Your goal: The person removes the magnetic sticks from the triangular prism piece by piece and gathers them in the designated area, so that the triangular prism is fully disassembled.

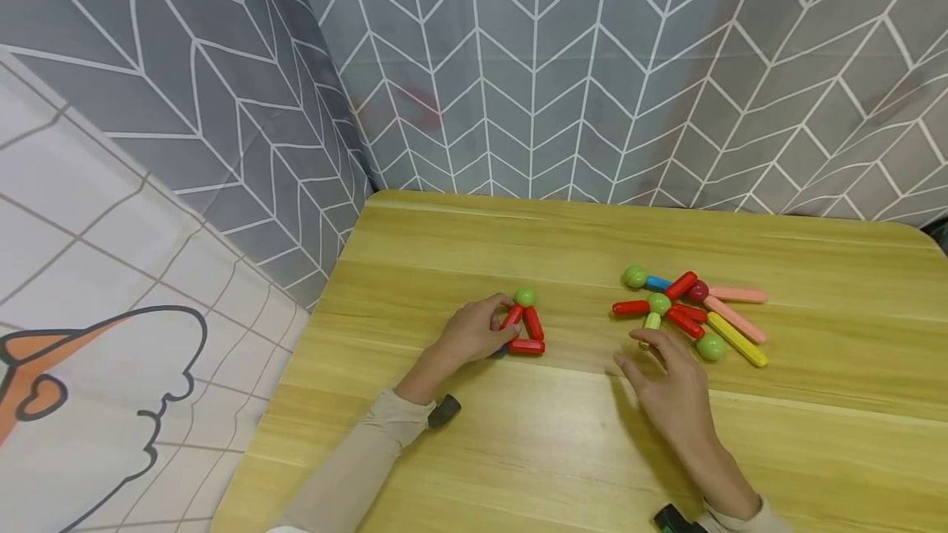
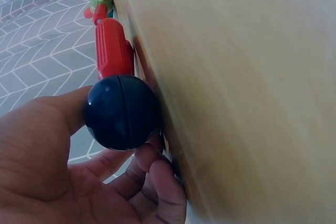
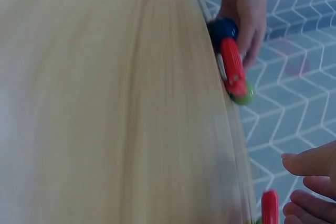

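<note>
On the left of the table, my left hand [image 1: 471, 332] grips a small triangle at its dark blue ball [image 2: 122, 113] corner. Red rods [image 1: 533, 323] form the triangle's sides, and a green ball [image 1: 524, 296] tops its far corner. In the left wrist view the fingers bend around the blue ball, close over the wood. My right hand [image 1: 677, 393] hovers at the near edge of a group of parts, thumb and fingers apart and nothing between them. Nearest its fingertips is a yellow-green rod [image 1: 652, 322], joined to a green ball [image 1: 658, 303] with several red rods around it.
Among the right-hand parts are a yellow rod [image 1: 736, 340], pink rods [image 1: 736, 294], a dark red ball [image 1: 698, 291], a blue rod [image 1: 657, 283] and more green balls [image 1: 711, 346]. They lie on the wooden table [image 1: 518, 434]. A patterned grey curtain [image 1: 555, 64] hangs behind its far edge.
</note>
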A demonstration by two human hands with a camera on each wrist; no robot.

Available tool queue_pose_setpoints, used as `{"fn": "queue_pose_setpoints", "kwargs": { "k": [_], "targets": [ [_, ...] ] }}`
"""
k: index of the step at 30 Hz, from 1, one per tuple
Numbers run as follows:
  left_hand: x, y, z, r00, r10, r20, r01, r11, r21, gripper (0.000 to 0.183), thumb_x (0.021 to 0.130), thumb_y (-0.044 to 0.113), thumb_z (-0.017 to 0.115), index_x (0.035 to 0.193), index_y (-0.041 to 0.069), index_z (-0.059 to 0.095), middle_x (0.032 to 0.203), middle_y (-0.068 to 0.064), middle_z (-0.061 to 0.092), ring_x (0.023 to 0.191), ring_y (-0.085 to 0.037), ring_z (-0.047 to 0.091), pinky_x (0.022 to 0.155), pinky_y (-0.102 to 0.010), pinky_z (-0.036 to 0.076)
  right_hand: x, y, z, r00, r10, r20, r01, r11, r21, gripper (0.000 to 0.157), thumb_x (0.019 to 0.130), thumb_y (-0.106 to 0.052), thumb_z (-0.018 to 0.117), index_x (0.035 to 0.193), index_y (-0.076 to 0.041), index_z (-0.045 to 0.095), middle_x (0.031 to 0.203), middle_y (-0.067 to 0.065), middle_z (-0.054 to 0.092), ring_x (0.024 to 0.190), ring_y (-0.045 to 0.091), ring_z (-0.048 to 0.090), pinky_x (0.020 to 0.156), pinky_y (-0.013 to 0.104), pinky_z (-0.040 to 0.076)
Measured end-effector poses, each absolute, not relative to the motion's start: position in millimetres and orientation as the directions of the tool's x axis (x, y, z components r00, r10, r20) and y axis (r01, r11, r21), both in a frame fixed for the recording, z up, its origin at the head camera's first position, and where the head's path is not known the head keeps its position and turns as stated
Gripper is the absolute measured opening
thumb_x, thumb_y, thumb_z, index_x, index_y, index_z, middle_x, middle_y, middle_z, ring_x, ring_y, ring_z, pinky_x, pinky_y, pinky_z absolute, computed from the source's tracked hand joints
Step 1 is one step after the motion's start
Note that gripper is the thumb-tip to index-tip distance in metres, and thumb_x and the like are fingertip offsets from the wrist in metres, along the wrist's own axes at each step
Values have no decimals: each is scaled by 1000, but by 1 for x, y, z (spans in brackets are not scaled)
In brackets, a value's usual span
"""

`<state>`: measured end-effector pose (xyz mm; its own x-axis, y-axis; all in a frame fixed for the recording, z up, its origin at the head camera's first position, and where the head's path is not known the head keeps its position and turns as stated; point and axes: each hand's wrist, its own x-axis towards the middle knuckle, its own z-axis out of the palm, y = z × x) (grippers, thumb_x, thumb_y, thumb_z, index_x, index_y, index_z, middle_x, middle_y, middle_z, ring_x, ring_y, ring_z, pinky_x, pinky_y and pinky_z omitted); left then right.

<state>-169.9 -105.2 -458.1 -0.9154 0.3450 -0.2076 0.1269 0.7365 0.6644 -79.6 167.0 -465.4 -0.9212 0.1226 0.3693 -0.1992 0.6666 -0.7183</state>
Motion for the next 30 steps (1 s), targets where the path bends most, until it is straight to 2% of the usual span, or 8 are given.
{"fn": "queue_pose_setpoints", "kwargs": {
  "k": [5, 9, 11, 16, 18, 23, 30],
  "targets": [
    [-170, -106, -459, -917, 341, -209, 125, 741, 660, 41, 96, 32, 66, 132, 13, 61, 71, 3, 50, 57, -10, 42, 51, -22, 33, -86, 152, -474, -916, 40, 400, -283, 642, -713, 35, 74, 4, 84, 106, 1, 71, 105, 13, 72, 101, 26, 66, 93, -2, 40],
    [-169, -105, -459, -916, 345, -202, 131, 737, 663, 41, 97, 32, 66, 132, 12, 61, 70, 4, 50, 57, -10, 42, 51, -22, 33, -89, 144, -480, -926, 6, 378, -287, 639, -714, 33, 76, -1, 85, 106, -3, 72, 105, 9, 73, 101, 24, 67, 90, 5, 43],
    [-169, -105, -460, -915, 348, -202, 134, 737, 662, 41, 97, 32, 66, 132, 12, 61, 70, 4, 50, 56, -10, 42, 50, -22, 33, -89, 140, -481, -936, -5, 351, -271, 645, -714, 32, 78, -5, 84, 107, -4, 72, 105, 8, 74, 101, 26, 69, 89, 12, 46],
    [-169, -105, -462, -914, 349, -209, 133, 742, 657, 41, 97, 32, 65, 132, 13, 60, 70, 4, 50, 56, -9, 43, 50, -22, 34, -95, 128, -484, -955, -38, 296, -253, 630, -735, 29, 82, -8, 81, 110, -2, 72, 107, 10, 74, 103, 29, 69, 90, 40, 54],
    [-169, -105, -461, -913, 351, -210, 134, 741, 658, 41, 97, 32, 65, 132, 13, 60, 70, 4, 51, 56, -9, 43, 50, -22, 34, -98, 123, -484, -958, -51, 284, -254, 612, -749, 29, 84, -8, 80, 110, -1, 71, 106, 12, 74, 100, 29, 70, 88, 46, 55],
    [-168, -105, -461, -910, 359, -209, 141, 741, 656, 40, 97, 32, 66, 132, 13, 61, 70, 4, 51, 56, -9, 44, 51, -22, 34, -111, 111, -484, -966, -64, 252, -241, 585, -774, 28, 85, -9, 79, 110, 2, 70, 103, 15, 74, 93, 27, 72, 82, 43, 59],
    [-168, -105, -460, -908, 372, -193, 166, 743, 649, 39, 96, 33, 66, 131, 14, 61, 69, 5, 50, 56, -9, 42, 51, -22, 33, -124, 95, -488, -970, -63, 237, -230, 560, -796, 31, 85, -12, 80, 110, 3, 70, 103, 16, 75, 91, 28, 71, 82, 44, 59]
  ]
}}
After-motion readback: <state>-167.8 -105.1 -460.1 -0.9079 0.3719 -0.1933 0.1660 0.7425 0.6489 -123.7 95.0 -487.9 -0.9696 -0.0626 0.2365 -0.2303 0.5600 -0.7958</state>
